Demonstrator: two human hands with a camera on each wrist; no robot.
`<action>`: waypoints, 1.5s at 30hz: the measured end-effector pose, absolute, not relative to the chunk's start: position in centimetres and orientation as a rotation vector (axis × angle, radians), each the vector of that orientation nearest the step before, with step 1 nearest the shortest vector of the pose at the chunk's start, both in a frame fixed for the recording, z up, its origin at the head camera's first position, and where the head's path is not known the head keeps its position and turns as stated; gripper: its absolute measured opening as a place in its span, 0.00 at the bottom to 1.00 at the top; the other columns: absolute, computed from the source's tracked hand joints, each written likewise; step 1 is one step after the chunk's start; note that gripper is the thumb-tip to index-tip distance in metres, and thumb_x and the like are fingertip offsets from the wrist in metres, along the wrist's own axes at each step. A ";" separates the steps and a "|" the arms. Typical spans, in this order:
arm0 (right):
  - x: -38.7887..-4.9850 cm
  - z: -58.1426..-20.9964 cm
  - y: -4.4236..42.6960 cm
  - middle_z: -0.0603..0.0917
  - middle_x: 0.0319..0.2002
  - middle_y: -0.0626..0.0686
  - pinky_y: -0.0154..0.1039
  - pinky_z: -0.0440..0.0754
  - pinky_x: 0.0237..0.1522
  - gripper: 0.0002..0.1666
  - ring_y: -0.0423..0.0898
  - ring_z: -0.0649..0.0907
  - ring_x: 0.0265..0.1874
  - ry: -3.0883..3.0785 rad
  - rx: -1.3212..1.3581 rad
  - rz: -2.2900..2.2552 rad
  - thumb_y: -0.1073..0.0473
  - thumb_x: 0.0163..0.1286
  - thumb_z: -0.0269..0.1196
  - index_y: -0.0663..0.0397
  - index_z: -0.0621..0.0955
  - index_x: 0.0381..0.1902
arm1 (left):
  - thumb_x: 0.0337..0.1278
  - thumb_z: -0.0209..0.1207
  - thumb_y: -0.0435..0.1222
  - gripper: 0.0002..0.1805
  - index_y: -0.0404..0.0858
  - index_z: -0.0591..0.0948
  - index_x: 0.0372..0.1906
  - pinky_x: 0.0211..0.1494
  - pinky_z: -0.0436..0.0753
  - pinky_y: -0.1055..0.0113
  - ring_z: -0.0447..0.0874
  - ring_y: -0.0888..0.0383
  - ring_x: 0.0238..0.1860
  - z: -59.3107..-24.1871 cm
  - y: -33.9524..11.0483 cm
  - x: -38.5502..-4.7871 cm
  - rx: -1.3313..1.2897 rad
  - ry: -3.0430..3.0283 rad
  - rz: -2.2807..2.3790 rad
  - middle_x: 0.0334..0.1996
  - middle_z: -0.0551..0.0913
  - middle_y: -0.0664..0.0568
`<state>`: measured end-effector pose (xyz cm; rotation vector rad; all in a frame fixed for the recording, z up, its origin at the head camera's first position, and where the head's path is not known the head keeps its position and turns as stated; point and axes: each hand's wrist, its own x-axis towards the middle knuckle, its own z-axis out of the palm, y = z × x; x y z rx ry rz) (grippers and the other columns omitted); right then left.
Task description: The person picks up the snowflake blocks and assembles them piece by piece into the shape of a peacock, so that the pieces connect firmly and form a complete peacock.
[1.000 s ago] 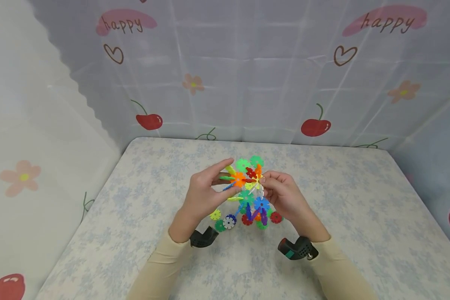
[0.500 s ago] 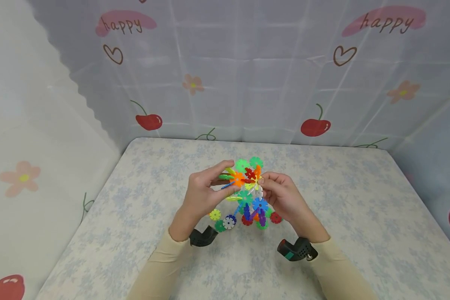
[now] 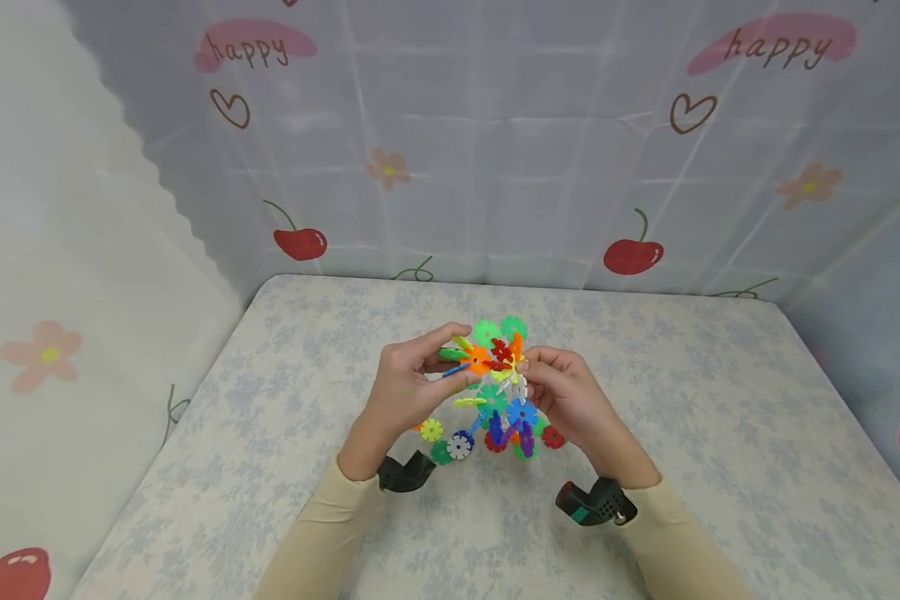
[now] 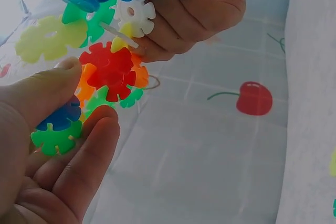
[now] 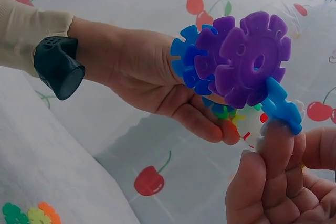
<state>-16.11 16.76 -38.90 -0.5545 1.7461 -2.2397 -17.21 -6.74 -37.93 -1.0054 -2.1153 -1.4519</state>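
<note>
A many-coloured cluster of interlocking plastic snowflake discs is held up above the table between the two hands. My left hand (image 3: 405, 387) grips its left side, thumb and fingers around an orange disc (image 3: 476, 360) with blue and green discs joined to it. On the other side my right hand (image 3: 570, 392) pinches the cluster near a yellow disc; the exact piece is partly hidden by the fingers. A red disc (image 4: 110, 69) sits between the hands in the left wrist view. Purple discs (image 5: 257, 59) stick out of the cluster in the right wrist view.
Loose discs lie on the patterned table (image 3: 307, 350) below the cluster, among them a yellow one (image 3: 431, 429), a white one (image 3: 461, 447) and a red one (image 3: 553, 437). A printed curtain (image 3: 480, 167) hangs behind the table's far edge.
Both hands keep their grip in nearly the same place. The cluster has shifted only slightly, and the loose discs have not moved on the table.
</note>
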 end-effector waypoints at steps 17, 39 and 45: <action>-15.8 -38.4 16.6 0.79 0.22 0.39 0.29 0.75 0.29 0.20 0.38 0.73 0.22 1.765 -0.536 -2.233 0.66 0.79 0.50 0.44 0.83 0.32 | 0.52 0.73 0.28 0.28 0.30 0.80 0.60 0.48 0.89 0.65 0.91 0.48 0.42 -38.3 -6.7 -17.2 -0.983 -2.113 -1.636 0.52 0.85 0.34; -16.5 -38.3 17.4 0.82 0.21 0.40 0.33 0.85 0.35 0.13 0.38 0.81 0.24 2.106 -0.510 -2.144 0.66 0.77 0.54 0.53 0.80 0.32 | 0.67 0.63 0.37 0.16 0.35 0.83 0.55 0.45 0.88 0.58 0.87 0.49 0.40 -41.1 -8.0 -20.6 -0.323 -2.731 -1.549 0.45 0.88 0.39; -16.6 -38.0 17.8 0.82 0.21 0.40 0.32 0.85 0.35 0.15 0.38 0.81 0.24 2.089 -0.438 -2.190 0.65 0.78 0.54 0.48 0.80 0.30 | 0.64 0.66 0.41 0.29 0.42 0.76 0.69 0.65 0.80 0.48 0.78 0.43 0.64 -44.5 -6.0 -21.1 -0.492 -3.269 -0.929 0.66 0.77 0.41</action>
